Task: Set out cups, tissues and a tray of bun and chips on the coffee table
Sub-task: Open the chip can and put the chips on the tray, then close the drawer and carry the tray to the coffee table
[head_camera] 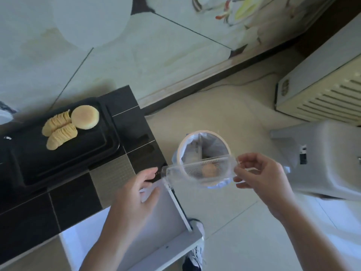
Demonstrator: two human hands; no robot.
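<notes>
Head view: right hand (pixel 259 173) pinches clear wrapper (pixel 199 169) over lined bin (pixel 204 151), likely to discard; left hand (pixel 140 194) relaxed, fingers straight. Bun (pixel 85 117), chips (pixel 58 130) on black tray (pixel 64 163) near coffee table's (pixel 78 208) far edge.

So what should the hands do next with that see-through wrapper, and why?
Probably let it go. The right hand pinches one end of the clear wrapper right above the open bin, while the bun and chips already lie on the tray.
</notes>
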